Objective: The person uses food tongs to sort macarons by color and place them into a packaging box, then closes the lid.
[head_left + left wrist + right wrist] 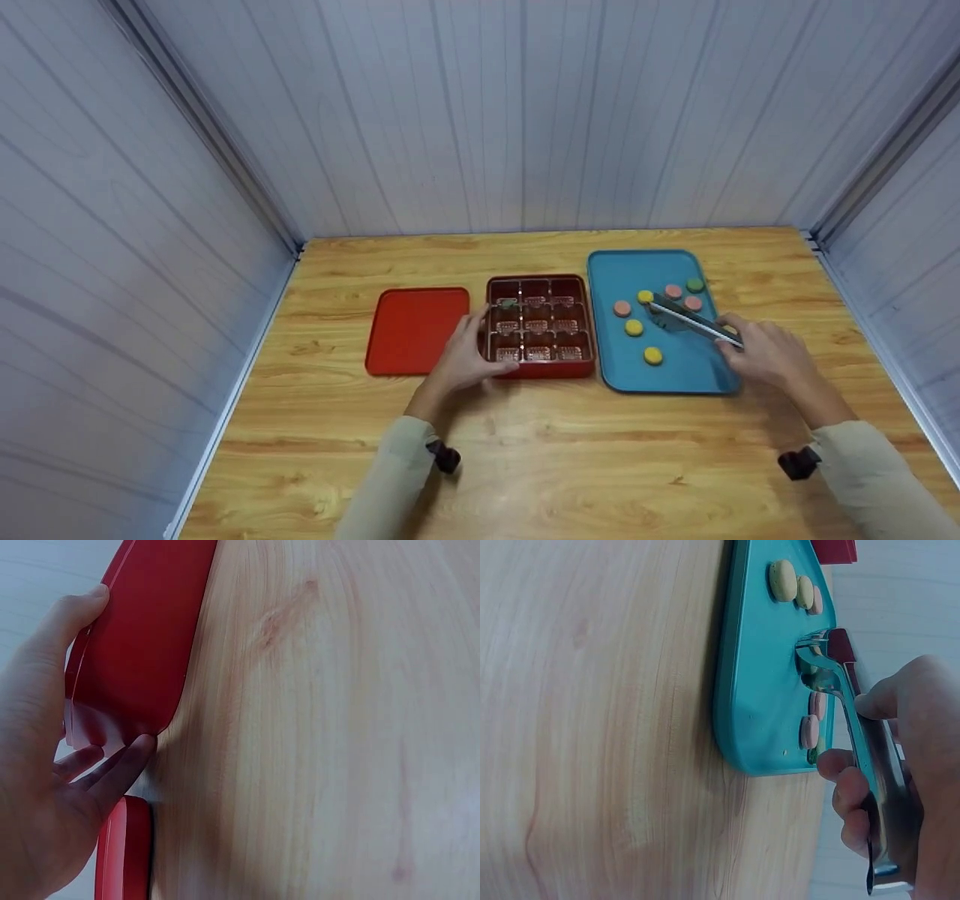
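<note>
A red compartment box (pixel 540 327) stands mid-table, with a green macaron (pixel 508 304) in its far-left cell. My left hand (pixel 466 359) grips the box's near-left corner (pixel 127 682), thumb on the rim and fingers against its side. To the right a teal tray (pixel 679 371) carries several yellow, pink and green macarons, such as a yellow one (pixel 653 355). My right hand (pixel 761 349) holds metal tongs (pixel 694 320) over the tray, their tips by a yellow macaron (pixel 645 296). The right wrist view shows the tongs (pixel 855 720) above the tray (pixel 761 667).
A flat red lid (pixel 417 330) lies left of the box, its edge (pixel 124 851) showing below my left palm. Pale panel walls close in the wooden table (pixel 525 457) on three sides.
</note>
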`<state>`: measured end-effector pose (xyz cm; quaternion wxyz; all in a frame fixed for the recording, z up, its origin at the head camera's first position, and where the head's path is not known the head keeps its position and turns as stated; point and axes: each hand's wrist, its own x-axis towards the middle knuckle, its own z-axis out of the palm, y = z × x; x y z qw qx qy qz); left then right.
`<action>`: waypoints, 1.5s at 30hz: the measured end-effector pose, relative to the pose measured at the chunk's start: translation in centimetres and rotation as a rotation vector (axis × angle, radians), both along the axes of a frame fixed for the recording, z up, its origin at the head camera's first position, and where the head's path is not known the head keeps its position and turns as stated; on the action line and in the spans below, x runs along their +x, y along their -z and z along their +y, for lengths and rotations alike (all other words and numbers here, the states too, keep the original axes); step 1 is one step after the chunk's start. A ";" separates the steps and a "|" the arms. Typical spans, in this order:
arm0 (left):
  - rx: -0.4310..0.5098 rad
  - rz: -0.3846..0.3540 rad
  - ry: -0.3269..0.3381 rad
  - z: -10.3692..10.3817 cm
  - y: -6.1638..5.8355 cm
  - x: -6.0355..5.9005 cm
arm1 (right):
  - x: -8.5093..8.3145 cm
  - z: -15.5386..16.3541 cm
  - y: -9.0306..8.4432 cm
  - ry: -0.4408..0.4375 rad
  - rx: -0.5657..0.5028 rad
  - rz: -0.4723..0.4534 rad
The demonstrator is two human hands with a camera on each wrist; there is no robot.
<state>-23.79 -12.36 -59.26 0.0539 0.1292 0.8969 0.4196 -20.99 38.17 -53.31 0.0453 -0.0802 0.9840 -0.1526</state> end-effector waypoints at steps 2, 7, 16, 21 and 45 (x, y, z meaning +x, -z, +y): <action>-0.002 -0.001 -0.001 0.0 0.0 0.0 | 0.0 0.0 0.0 -0.003 0.000 0.001; -0.004 0.011 -0.001 0.1 -0.1 0.0 | 0.1 0.0 0.0 -0.008 0.012 0.014; 0.014 0.026 0.003 0.2 0.0 0.0 | 0.0 0.2 -0.7 0.004 0.001 -0.004; 0.016 0.025 0.008 0.2 0.1 0.0 | -0.1 0.4 -1.3 0.007 -0.011 -0.017; 0.009 0.018 0.003 0.1 0.0 -0.2 | -1.6 -3.5 -4.9 -0.083 -0.022 0.010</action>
